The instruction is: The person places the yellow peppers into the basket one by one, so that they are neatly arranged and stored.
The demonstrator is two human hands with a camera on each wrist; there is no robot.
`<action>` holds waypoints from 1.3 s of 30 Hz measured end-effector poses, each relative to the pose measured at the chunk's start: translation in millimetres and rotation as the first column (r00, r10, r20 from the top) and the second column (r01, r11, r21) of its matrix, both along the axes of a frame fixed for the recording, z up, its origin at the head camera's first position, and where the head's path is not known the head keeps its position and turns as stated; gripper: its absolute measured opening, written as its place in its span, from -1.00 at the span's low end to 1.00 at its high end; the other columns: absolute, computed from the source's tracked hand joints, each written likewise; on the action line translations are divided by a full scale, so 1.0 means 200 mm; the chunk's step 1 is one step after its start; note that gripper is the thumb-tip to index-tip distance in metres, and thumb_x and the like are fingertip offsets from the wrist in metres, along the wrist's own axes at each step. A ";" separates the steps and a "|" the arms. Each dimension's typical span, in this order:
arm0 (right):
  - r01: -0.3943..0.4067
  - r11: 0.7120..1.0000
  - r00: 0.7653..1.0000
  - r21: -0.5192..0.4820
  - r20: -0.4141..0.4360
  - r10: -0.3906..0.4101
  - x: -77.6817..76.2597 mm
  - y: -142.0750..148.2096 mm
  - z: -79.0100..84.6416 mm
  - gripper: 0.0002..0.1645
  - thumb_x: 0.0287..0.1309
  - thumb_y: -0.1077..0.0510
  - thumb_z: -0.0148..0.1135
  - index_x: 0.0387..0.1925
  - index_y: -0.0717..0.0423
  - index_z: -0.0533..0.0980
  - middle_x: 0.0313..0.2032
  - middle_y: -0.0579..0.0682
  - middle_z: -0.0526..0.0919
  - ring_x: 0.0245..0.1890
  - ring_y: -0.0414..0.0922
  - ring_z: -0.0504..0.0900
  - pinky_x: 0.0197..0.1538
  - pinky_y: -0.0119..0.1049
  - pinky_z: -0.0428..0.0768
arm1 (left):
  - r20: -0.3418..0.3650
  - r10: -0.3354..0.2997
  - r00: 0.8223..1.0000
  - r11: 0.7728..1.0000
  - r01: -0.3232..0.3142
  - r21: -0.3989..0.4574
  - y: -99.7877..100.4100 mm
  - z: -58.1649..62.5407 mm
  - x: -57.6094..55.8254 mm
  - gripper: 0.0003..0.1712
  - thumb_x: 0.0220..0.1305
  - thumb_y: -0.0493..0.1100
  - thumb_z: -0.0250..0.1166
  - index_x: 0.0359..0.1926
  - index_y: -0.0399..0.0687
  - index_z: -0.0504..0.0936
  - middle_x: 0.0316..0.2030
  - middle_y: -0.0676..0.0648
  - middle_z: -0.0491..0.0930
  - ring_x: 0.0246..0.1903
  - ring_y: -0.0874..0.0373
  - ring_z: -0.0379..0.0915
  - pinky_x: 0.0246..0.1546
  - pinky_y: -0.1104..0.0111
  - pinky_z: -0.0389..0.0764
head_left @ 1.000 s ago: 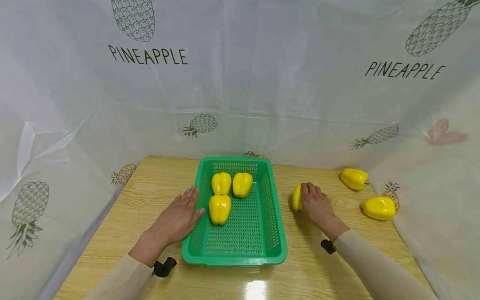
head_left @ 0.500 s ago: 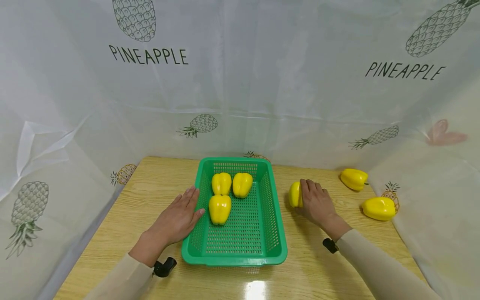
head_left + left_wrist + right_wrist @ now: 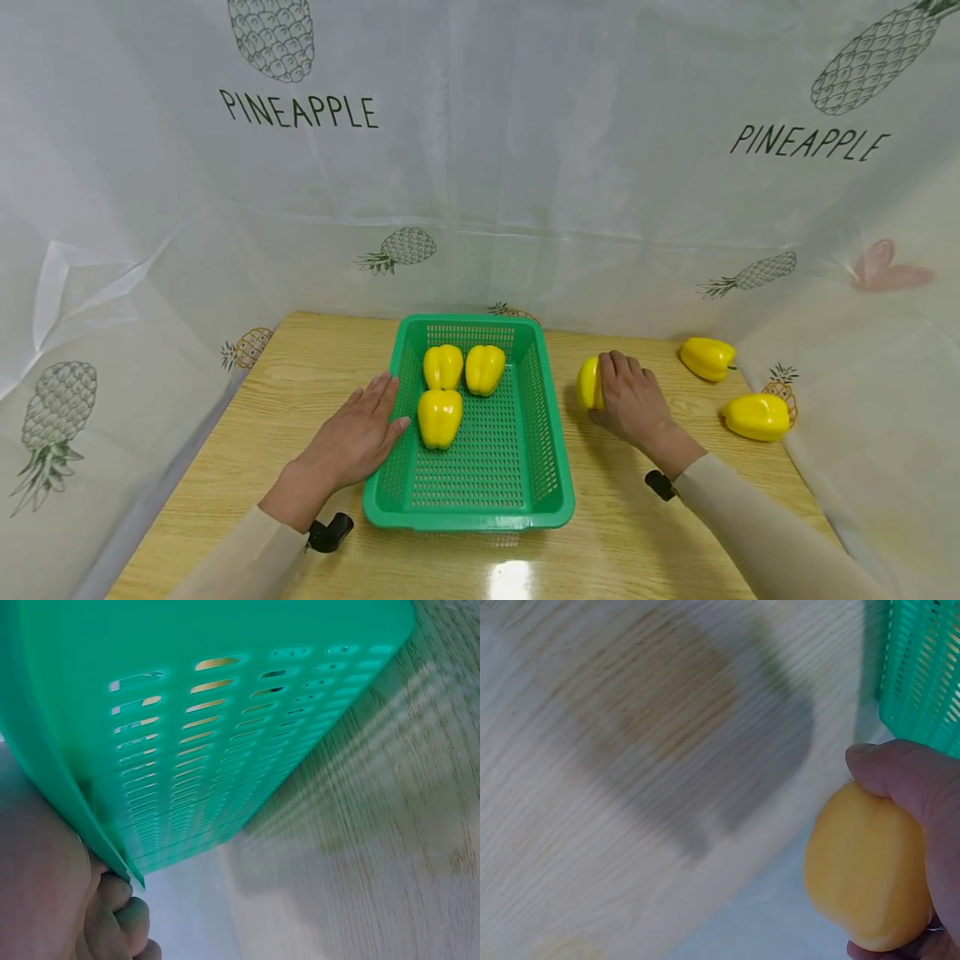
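Observation:
My right hand (image 3: 633, 400) grips a yellow bell pepper (image 3: 588, 384) to the right of the green basket (image 3: 471, 521). In the right wrist view the thumb lies over one side of this bell pepper (image 3: 866, 866) and fingertips show under the other; its shadow falls on the tabletop apart from it. With fingers straight, my left hand (image 3: 356, 433) rests along the basket's left rim, thumb over the edge. The left wrist view shows its fingertips (image 3: 133, 924) beside the rim. Inside the basket lie three yellow bell peppers (image 3: 440, 418), grouped toward the back left.
Two more yellow bell peppers, one farther back (image 3: 707, 358) and one nearer (image 3: 757, 417), lie at the right side of the wooden table (image 3: 315, 358). A pale sheet printed with pineapples (image 3: 480, 167) hangs behind and along both sides.
My right hand has brought its bell pepper slightly up and toward the basket, and more of the pepper shows. The left hand and the basket have stayed in place.

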State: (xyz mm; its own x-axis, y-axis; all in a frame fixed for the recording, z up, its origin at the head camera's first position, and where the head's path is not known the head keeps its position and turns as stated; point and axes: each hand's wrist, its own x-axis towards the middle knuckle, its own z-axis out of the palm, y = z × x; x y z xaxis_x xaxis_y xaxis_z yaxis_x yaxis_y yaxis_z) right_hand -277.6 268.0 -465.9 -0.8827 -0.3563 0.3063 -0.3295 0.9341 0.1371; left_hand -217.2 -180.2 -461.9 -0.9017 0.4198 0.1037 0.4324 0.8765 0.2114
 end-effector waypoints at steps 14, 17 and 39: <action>-0.137 0.990 0.965 0.022 -0.223 0.139 -0.06 -0.10 0.21 0.18 -0.36 -0.16 0.81 0.16 0.43 0.39 -0.03 0.37 0.59 -0.07 0.31 0.64 -0.21 0.10 0.73 | 0.001 0.001 1.000 0.999 -0.001 -0.042 0.01 0.02 0.00 -0.20 0.70 0.07 -0.01 0.60 -0.46 0.09 0.61 -0.41 0.08 0.61 -0.31 0.03 0.60 -0.18 0.13; -0.152 0.988 0.967 0.029 -0.204 0.154 -0.05 -0.19 0.29 0.16 -0.27 -0.21 0.77 0.18 0.41 0.38 0.00 0.35 0.59 -0.05 0.29 0.63 -0.18 0.08 0.72 | 0.003 0.001 1.000 0.998 -0.001 -0.055 0.02 0.03 0.00 -0.20 0.70 0.08 -0.02 0.60 -0.46 0.09 0.61 -0.41 0.08 0.61 -0.31 0.02 0.60 -0.18 0.12; -0.292 0.928 0.954 0.233 0.145 0.264 0.08 -0.83 0.40 0.13 0.00 -0.41 0.59 0.17 0.42 0.37 -0.09 0.23 0.54 -0.11 0.09 0.54 0.14 -0.13 0.64 | -0.001 0.001 1.000 0.999 -0.001 -0.053 0.02 0.04 0.02 -0.21 0.70 0.07 0.00 0.59 -0.48 0.11 0.60 -0.44 0.10 0.60 -0.34 0.06 0.59 -0.19 0.14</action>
